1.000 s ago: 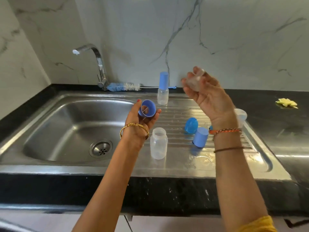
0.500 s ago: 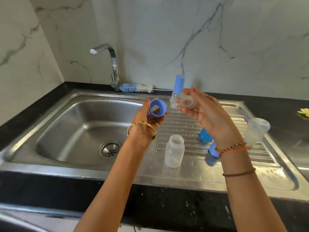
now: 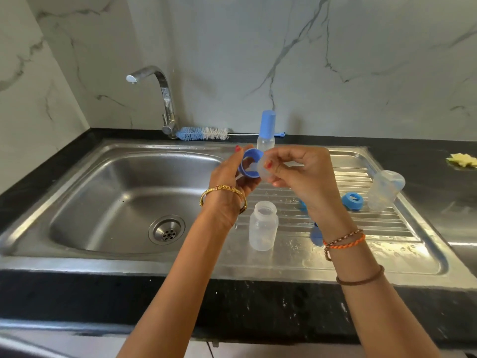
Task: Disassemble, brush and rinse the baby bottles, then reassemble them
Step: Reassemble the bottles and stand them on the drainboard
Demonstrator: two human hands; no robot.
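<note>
My left hand (image 3: 229,179) grips a blue screw ring (image 3: 248,164) above the sink's draining board. My right hand (image 3: 302,174) pinches a clear silicone teat (image 3: 263,168), whose tip sits inside the ring's opening. Below them an open clear bottle (image 3: 263,226) stands upright on the draining board (image 3: 361,254). An assembled bottle with a blue cap (image 3: 267,130) stands at the back. A second blue ring (image 3: 352,201) and a clear cap (image 3: 384,189) lie to the right. Blue pieces (image 3: 316,235) show partly behind my right wrist.
A steel sink basin (image 3: 116,197) with a drain (image 3: 166,229) lies to the left, under a curved tap (image 3: 160,99). A blue and white bottle brush (image 3: 204,133) lies along the back edge. A yellow scrap (image 3: 462,160) rests on the black counter at far right.
My right hand came down and leftward with the teat until it met the blue ring in my left hand. The camera shifted, bringing the drain and front counter more into view.
</note>
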